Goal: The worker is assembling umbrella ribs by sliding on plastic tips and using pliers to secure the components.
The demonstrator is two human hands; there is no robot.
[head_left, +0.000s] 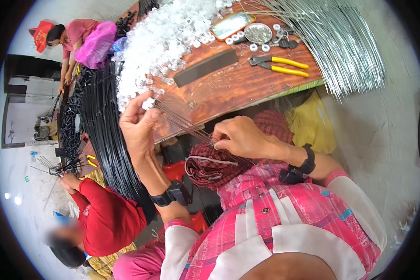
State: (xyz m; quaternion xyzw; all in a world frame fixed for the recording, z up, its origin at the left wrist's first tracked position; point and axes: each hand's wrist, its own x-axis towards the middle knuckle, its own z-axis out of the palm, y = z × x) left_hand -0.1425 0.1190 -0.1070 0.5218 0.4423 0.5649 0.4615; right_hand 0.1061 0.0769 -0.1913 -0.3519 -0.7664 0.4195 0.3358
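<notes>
My left hand [136, 122] pinches a small white plastic piece [149, 103] between thumb and fingertips, at the edge of a heap of clear and white plastic parts [158, 44]. From that piece several thin metal wires [184, 122] slant down to the right, over the table's near edge. My right hand [240, 136] is closed around their lower ends, above my lap. Its curled fingers hide how the wires are gripped.
On the wooden table [210, 100] lie a dark flat bar [206, 68], yellow-handled pliers [280, 66], a round dish [258, 33] and a rectangular tray [232, 25]. Silvery wires [340, 51] overhang the right end; black rods [105, 121] hang at left. A person in red [109, 217] works nearby.
</notes>
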